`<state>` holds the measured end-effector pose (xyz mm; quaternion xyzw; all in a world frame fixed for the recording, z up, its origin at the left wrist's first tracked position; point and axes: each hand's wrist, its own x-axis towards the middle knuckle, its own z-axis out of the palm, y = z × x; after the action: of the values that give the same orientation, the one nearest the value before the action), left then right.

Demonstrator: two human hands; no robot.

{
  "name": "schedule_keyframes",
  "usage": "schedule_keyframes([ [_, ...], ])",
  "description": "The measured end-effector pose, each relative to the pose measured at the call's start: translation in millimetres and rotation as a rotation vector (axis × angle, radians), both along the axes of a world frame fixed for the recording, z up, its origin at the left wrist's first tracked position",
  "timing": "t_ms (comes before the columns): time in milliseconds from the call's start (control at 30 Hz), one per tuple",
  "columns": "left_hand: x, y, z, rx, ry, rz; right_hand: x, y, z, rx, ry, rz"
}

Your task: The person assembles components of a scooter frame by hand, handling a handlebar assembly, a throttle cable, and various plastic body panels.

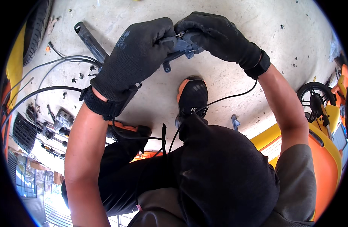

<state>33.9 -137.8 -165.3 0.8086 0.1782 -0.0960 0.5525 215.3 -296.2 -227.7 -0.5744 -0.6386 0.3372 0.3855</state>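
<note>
Both of my hands wear black work gloves and meet at the top centre, above the concrete floor. Between them is a dark grey moulded part (184, 46) with a small tab on its underside. My left hand (138, 49) has its fingers curled round the part's left end. My right hand (219, 38) closes on the other end, thumb pressed against it. A small shiny metal piece (180, 34) shows between the thumbs; its kind is unclear. Below the part hangs a dark arm with a hole (166, 67). Fingertips of both hands are mostly hidden.
Black cables (68, 58) run in from the left behind my left wrist, near a dark metal bar (91, 41). Screws and small parts (64, 119) lie at left. My shoe (193, 94) stands below the hands. A yellow-orange body panel (325, 162) and a small wheel (316, 94) are at right.
</note>
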Motion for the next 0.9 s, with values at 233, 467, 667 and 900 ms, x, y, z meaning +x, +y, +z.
schedule_keyframes([
  [233,-5,-3,-4,0.030,-0.088,0.029,-4,2,10,-0.064,-0.013,-0.009],
  [467,-6,-5,-4,0.061,-0.084,0.035,-6,4,11,-0.122,0.073,-0.028],
  [667,-16,-9,5,0.000,0.001,0.112,-4,5,6,-0.004,-0.056,-0.037],
  [900,-27,-16,2,0.003,-0.024,0.175,5,5,5,-0.005,-0.093,0.084],
])
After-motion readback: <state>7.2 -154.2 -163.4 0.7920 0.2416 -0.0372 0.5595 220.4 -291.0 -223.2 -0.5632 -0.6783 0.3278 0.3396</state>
